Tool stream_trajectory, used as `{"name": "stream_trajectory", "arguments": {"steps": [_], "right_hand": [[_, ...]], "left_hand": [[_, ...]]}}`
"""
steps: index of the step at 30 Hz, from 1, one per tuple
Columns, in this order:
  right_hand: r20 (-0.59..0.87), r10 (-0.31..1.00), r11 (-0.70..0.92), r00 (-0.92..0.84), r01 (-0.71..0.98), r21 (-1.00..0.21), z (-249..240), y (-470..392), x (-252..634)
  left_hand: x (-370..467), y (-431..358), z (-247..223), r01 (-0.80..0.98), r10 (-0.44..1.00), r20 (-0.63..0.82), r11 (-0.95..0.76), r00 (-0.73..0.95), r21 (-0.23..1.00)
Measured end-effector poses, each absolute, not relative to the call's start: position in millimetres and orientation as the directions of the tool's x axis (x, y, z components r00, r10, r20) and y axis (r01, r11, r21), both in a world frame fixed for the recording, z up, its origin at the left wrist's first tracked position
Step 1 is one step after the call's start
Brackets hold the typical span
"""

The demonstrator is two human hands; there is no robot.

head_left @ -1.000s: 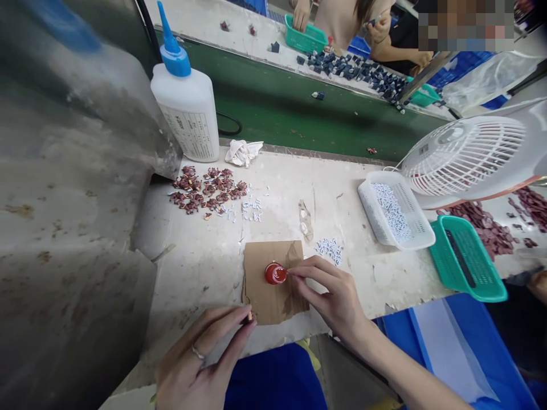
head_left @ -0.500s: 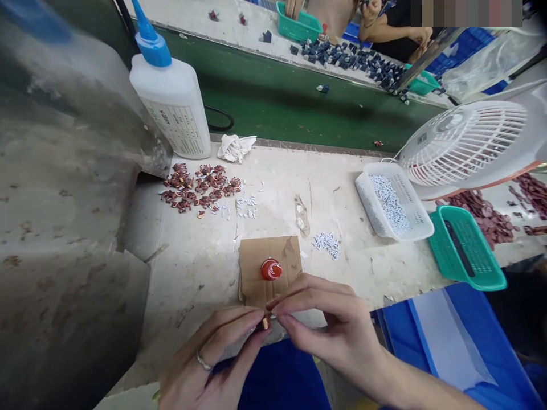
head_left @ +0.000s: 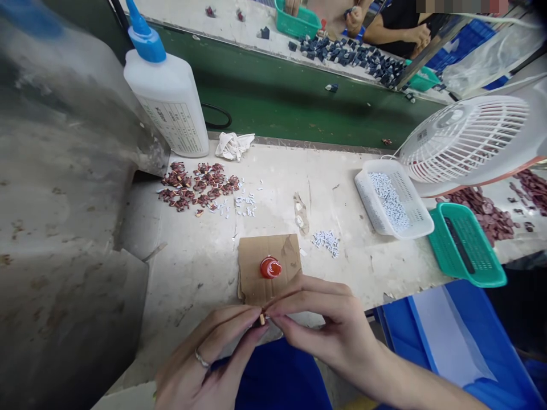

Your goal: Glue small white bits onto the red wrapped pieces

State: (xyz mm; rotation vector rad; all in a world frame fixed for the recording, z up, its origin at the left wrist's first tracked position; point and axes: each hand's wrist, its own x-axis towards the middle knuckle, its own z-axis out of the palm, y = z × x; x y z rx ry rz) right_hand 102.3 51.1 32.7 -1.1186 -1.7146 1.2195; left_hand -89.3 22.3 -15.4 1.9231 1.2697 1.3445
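Note:
My left hand (head_left: 213,350) pinches a small brown piece with a yellow-orange part (head_left: 262,320) between thumb and fingertips. My right hand (head_left: 329,319) is closed at the fingertips against the same piece, with a speck of white (head_left: 268,317) showing between its finger and thumb. Just beyond the hands, a small red cup (head_left: 270,267) stands on a square of cardboard (head_left: 250,250). Small white pieces (head_left: 326,243) lie in a heap right of the cardboard. Similar brown pieces (head_left: 179,188) are clustered at the back left, beside scattered white bits (head_left: 247,205).
A white glue bottle (head_left: 175,108) and crumpled tissue (head_left: 234,146) stand at the back. On the right are a white basket (head_left: 363,193) of small white pieces, a green basket (head_left: 491,276), a fan (head_left: 470,136) and a blue bin (head_left: 393,324). People's hands (head_left: 419,37) show across the divider.
Both hands stay together and have shifted very slightly left and up with the brown piece. The view has tilted a little; the table items look unchanged.

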Motion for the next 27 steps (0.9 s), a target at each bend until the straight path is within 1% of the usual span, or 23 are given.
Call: {"name": "stream_trajectory", "arguments": {"steps": [2, 4, 6, 8, 10, 11, 12, 14, 17, 19, 21, 23, 25, 27], "right_hand": [[0.116, 0.912, 0.235, -0.394, 0.269, -0.934, 33.3, 50.5, 104.6], [0.184, 0.867, 0.361, -0.463, 0.33, -0.872, 32.7, 49.7, 107.3], [0.269, 0.805, 0.51, -0.529, 0.385, -0.769, 31.2, 49.0, 110.0], [0.346, 0.75, 0.62, -0.564, 0.417, -0.664, 29.5, 48.6, 112.2], [0.408, 0.715, 0.679, -0.568, 0.424, -0.599, 28.5, 48.6, 113.4], [0.417, 0.711, 0.684, -0.566, 0.419, -0.597, 28.6, 48.6, 113.6], [0.415, 0.716, 0.675, -0.562, 0.406, -0.615, 29.0, 48.8, 113.6], [0.384, 0.747, 0.618, -0.543, 0.352, -0.703, 31.0, 49.7, 113.0], [0.301, 0.836, 0.449, -0.459, 0.257, -0.856, 35.2, 51.9, 111.6], [0.234, 0.886, 0.341, -0.401, 0.22, -0.914, 37.8, 52.7, 110.2], [0.158, 0.904, 0.256, -0.396, 0.209, -0.944, 39.9, 52.7, 108.2], [0.104, 0.899, 0.209, -0.424, 0.209, -0.955, 40.8, 55.1, 106.4], [0.096, 0.893, 0.213, -0.44, 0.226, -0.95, 39.3, 67.7, 106.9], [0.105, 0.914, 0.239, -0.392, 0.309, -0.92, 34.1, 98.7, 112.5]], "left_hand": [[-88.0, 21.5, -12.9, 0.416, 0.885, 0.462, -0.442, 0.056, 0.795], [-87.8, 19.8, -12.1, 0.412, 0.898, 0.438, -0.417, 0.048, 0.81], [-88.6, 18.2, -13.3, 0.418, 0.905, 0.422, -0.403, 0.05, 0.814], [-89.7, 17.9, -15.2, 0.42, 0.909, 0.413, -0.393, 0.048, 0.818], [-90.1, 18.9, -15.7, 0.397, 0.918, 0.391, -0.382, 0.06, 0.835], [-90.1, 19.7, -15.3, 0.381, 0.922, 0.381, -0.376, 0.066, 0.845], [-90.0, 20.5, -14.3, 0.363, 0.924, 0.377, -0.376, 0.072, 0.853], [-89.6, 21.3, -11.8, 0.343, 0.919, 0.389, -0.387, 0.067, 0.856], [-88.3, 20.2, -8.9, 0.368, 0.919, 0.39, -0.381, 0.053, 0.848], [-86.7, 18.7, -8.7, 0.38, 0.93, 0.365, -0.348, 0.03, 0.857], [-84.6, 17.0, -9.9, 0.395, 0.947, 0.323, -0.294, -0.005, 0.87], [-83.5, 14.3, -12.2, 0.432, 0.958, 0.283, -0.231, -0.058, 0.872], [-85.3, 9.2, -16.1, 0.476, 0.954, 0.286, -0.213, -0.087, 0.853], [-91.0, 1.9, -21.0, 0.499, 0.932, 0.327, -0.212, -0.155, 0.84]]}}
